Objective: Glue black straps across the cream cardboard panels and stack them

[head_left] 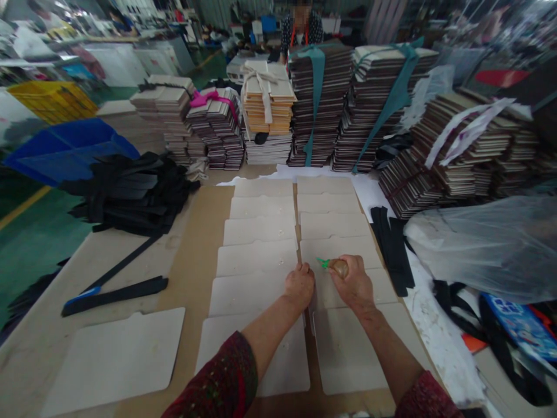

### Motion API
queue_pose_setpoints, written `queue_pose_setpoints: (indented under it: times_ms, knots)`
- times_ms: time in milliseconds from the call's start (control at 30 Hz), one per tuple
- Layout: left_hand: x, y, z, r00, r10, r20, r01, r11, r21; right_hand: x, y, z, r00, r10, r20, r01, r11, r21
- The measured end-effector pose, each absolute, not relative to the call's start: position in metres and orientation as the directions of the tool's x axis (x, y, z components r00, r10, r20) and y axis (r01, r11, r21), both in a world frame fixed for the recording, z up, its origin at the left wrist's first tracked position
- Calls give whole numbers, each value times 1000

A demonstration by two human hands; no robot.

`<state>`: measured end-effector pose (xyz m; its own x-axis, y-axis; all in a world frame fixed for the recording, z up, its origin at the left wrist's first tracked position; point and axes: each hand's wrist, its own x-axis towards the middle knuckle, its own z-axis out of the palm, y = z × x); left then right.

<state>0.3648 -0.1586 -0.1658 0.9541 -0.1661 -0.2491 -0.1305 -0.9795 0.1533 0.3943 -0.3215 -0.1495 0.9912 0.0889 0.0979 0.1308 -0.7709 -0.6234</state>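
Head view showed the right grip (355, 283) closed round a green-tipped tool (339, 267) over overlapping panels (359, 249); the left grip (300, 285) touched their edge, its hold unclear. Uneven pressure could have shifted them, skidding the tip.

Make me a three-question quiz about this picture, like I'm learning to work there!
1. Which hand holds the green-tipped tool?
2. True or false: a lone panel lies to the left of the two columns of panels.
3. Choose one. The blue bin is nearest the picture's: a) right edge, b) left edge, c) bottom edge.

Key: 1. The right hand. 2. True. 3. b.
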Motion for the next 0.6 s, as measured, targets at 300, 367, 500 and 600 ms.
queue_pose_setpoints:
  times_ms: [300, 367, 500, 600]
  knots:
    - [366, -154, -172, 960, -189, -208, -152, -971, 183, 393, -334, -135, 994, 106, 27, 106, -871, -479]
    - [366, -153, -172, 961, -188, -203, -150, -971, 188, 390, -336, -136, 994, 109, 18, 102, -848, -520]
    - [364, -153, -170, 964, -179, -198, -138, -969, 205, 387, -335, -144, 998, 49, 29, 55, -723, -689]
    - [363, -153, -170, 965, -168, -201, -123, -968, 219, 389, -330, -154, 1000, -30, -1, -16, -517, -856]
